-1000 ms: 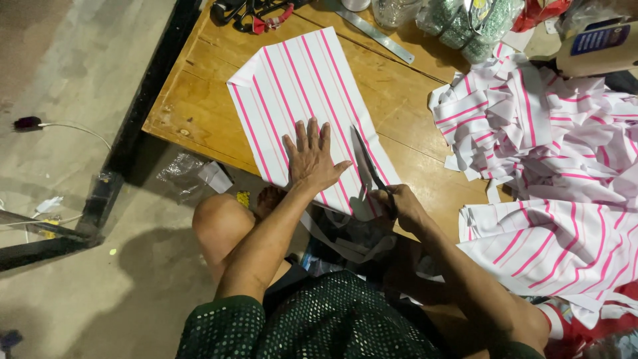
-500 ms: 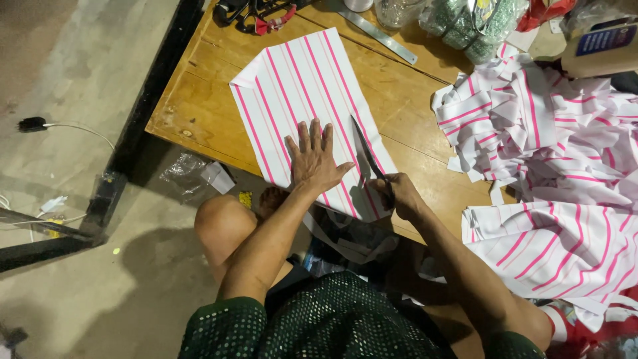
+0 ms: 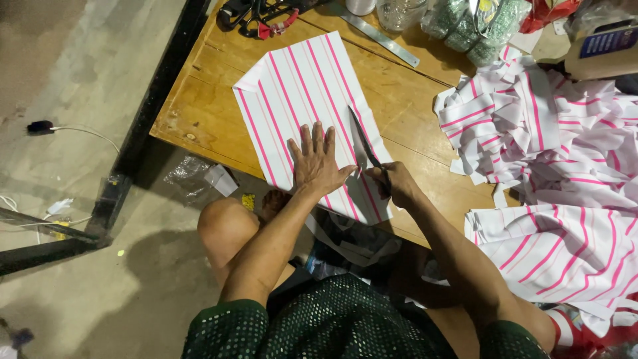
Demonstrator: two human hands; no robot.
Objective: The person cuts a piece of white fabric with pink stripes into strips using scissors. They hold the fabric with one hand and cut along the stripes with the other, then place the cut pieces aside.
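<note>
**Striped sheet under the scissors, left palm pinning it**

Striped sheet [image 3: 302, 93], white with pink lines, lies flat on the wooden table [image 3: 199, 106], one corner folded over at the far left, its near end hanging over the table edge by my knee. Largest item first: the table runs across the upper half of view, black frame along its left side, concrete floor beyond.

Right side of the table: a big heap of cut striped strips [image 3: 531, 126], and nearer to me a stack of striped sheets [image 3: 565, 246], well apart from the sheet I'm working on.

Far edge: a metal ruler [image 3: 375, 33] lying diagonally, a second pair of scissors [image 3: 256, 14] with dark handles at the top, some jars and bags behind them, blurred.

My left hand [image 3: 318, 166] is flat on the sheet, fingers spread wide, gripping nothing, just pressing down. My right hand [image 3: 399, 183] is curled closed around the handles of the scissors [image 3: 364, 143], just beside the left thumb. Blades point away from me along the sheet's right portion, near its edge; can't tell how far apart the blades are.

Crumpled clear plastic wrap [image 3: 199, 176] sits on the floor under the table edge.
</note>
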